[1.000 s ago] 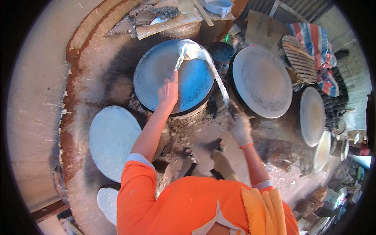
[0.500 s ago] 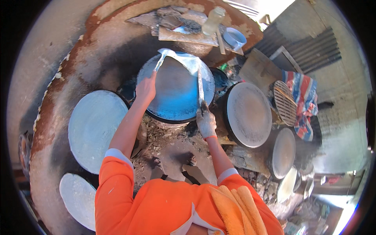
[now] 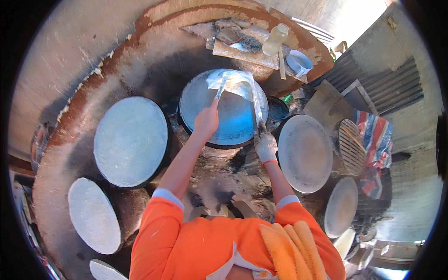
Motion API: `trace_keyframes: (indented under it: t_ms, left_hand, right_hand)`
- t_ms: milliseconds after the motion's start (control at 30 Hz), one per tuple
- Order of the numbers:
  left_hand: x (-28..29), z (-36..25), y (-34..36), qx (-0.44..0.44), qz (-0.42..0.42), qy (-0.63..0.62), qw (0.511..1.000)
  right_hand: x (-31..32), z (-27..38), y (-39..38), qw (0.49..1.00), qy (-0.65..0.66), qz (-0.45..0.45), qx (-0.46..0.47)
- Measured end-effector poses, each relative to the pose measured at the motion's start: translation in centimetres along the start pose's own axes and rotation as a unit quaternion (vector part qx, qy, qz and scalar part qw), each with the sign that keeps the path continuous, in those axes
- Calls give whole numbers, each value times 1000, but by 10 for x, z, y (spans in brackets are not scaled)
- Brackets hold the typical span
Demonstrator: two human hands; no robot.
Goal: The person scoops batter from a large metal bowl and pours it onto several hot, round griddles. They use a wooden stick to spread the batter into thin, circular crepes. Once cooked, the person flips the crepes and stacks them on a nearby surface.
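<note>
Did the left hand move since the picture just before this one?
Yes. Against the middle round plate, the left hand has shifted to the right and closer to the person's body.

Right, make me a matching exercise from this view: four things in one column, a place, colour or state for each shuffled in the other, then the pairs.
Column one:
1. Left hand
2. Right hand
3. Towel
4. Handled cup

Column two:
A. Light blue, near the jar
B. Gloved, holding a long stick
C. Draped over the orange shirt
D. Bare, no glove

Pairs: 1-D, 2-B, 3-C, 4-A
</note>
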State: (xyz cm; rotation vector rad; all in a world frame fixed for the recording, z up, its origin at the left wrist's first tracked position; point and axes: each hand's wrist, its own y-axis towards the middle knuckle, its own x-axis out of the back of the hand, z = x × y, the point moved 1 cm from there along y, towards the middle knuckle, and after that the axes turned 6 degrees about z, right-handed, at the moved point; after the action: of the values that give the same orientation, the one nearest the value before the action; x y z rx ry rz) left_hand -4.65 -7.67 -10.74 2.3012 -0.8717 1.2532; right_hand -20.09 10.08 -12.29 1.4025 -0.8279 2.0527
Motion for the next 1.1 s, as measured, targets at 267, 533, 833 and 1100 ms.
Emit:
trace_keyframes:
  t_ms: [267, 533, 833, 1100]
  left_hand:
    - [6, 10, -30, 86, 25, 43, 995]
    - [35, -9, -118, 173, -69, -160, 969]
    - [16, 6, 38, 61, -55, -119, 990]
    - [-8, 47, -46, 91, -5, 180, 979]
  right_hand:
    - [-3, 18, 57, 993, -27, 84, 81]
    - [8, 54, 36, 960, -44, 197, 195]
    - [-9, 29, 68, 960, -51, 98, 258]
    - [-31, 19, 59, 945, -20, 150, 288]
